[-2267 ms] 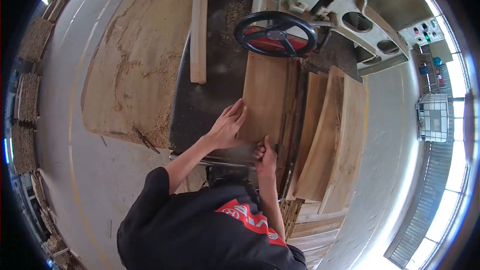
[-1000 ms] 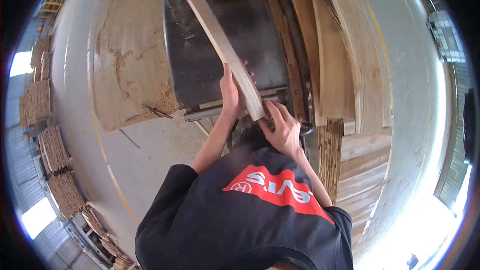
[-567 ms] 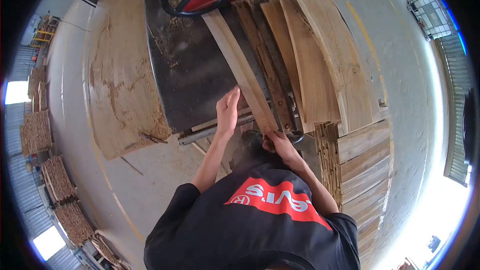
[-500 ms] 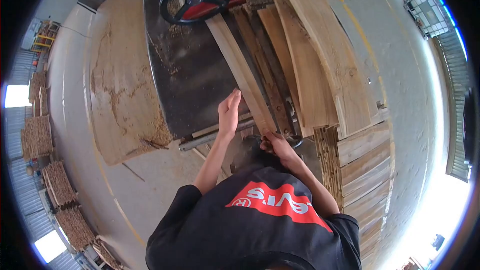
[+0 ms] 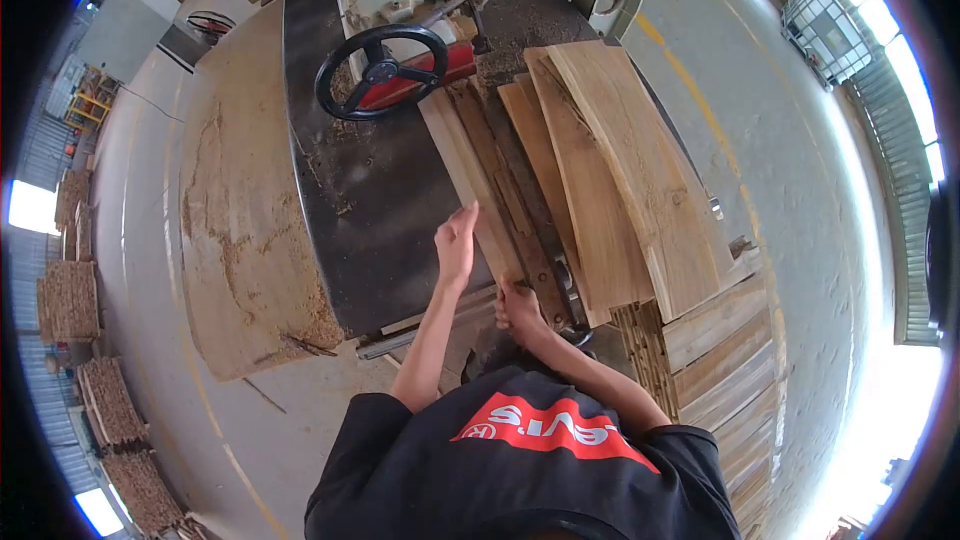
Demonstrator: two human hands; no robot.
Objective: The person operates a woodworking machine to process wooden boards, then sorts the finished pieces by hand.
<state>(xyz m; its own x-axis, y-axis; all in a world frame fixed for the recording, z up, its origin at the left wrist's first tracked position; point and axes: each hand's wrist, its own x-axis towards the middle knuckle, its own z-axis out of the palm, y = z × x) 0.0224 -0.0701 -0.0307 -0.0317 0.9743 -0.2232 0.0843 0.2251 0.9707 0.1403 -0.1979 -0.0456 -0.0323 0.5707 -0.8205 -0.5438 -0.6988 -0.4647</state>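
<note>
Wood strip (image 5: 470, 180) is down flat on the desk (image 5: 365, 190); 1.0 s ago it was angled up in both hands. Right hand (image 5: 522, 312): fingers curled closed on the strip's near end. Left hand (image 5: 457, 245): loosely open, fingers straight and together, gripping nothing; fingertips right at the strip's left edge, can't tell if touching. So strip runs forward from the right hand, passing just right of the left hand.

Brown bar (image 5: 534, 258) runs alongside, just right of the strip. Far end of strip reaches the black handwheel (image 5: 381, 72), tip hidden by its rim. Further right: wide boards (image 5: 640, 160), overlapping and fanned, with a plank pile (image 5: 720, 360) nearer the person. Left of desk: wooden sheet (image 5: 240, 240) with sawdust on it.
</note>
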